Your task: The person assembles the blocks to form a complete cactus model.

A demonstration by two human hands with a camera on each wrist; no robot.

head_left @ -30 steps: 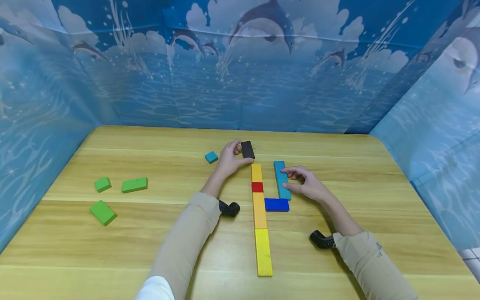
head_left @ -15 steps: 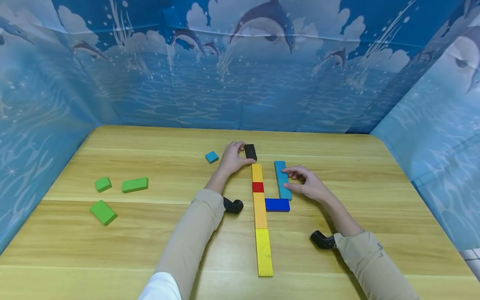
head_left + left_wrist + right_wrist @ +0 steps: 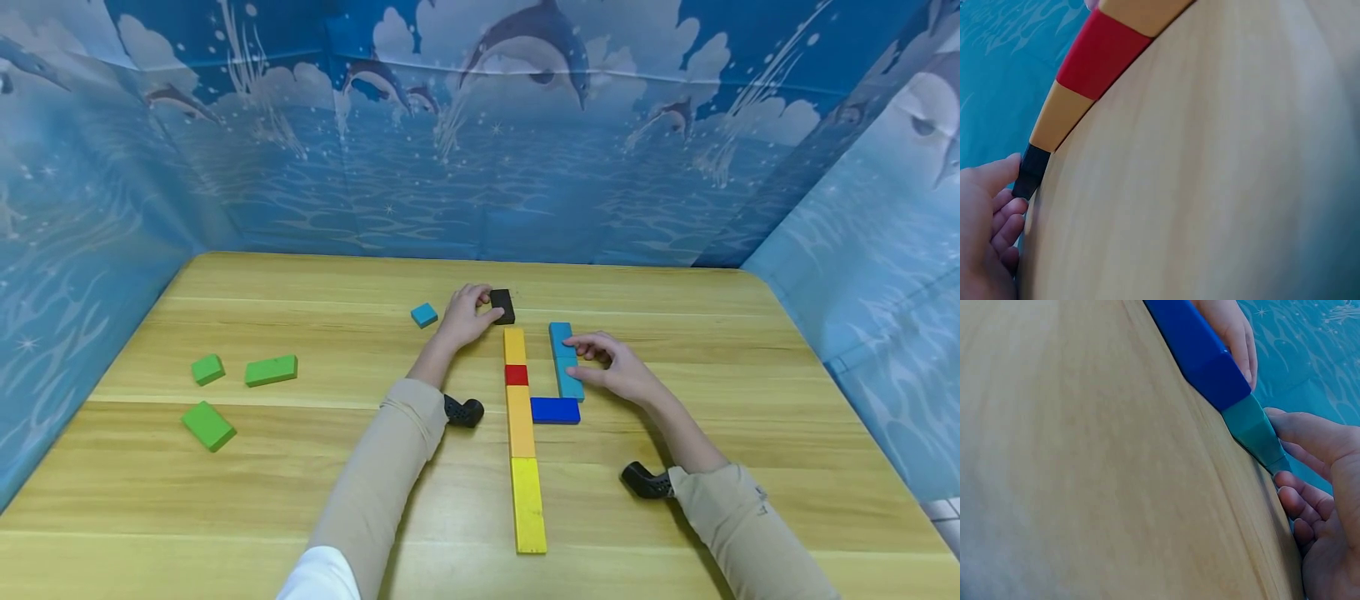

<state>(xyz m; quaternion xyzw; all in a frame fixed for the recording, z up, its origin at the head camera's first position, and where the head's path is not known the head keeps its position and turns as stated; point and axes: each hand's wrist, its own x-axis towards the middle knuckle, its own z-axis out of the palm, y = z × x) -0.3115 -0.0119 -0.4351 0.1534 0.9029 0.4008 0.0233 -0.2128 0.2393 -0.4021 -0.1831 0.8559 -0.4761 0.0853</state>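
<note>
Fingers (image 3: pixel 1007 234) of the left hand (image 3: pixel 461 321) pinch a small rectangular black block (image 3: pixel 504 308); those of the right hand (image 3: pixel 618 367) curve loosely, touching two rectangular light-blue blocks (image 3: pixel 567 379) laid end to end. Beyond both sets hangs a blue dolphin-print curtain (image 3: pixel 480 200); beneath them spreads a pale wood-grain desk (image 3: pixel 225 517). Between them, reaching toward the person, runs a straight row of yellow, orange and red blocks (image 3: pixel 520 421). Nearer the person than the right fingers, an oblong dark-blue block (image 3: pixel 555 410) touches that row. Well left of the left fingers lie three green blocks (image 3: pixel 208 426); just left, a short light-blue block (image 3: pixel 423 313).
</note>
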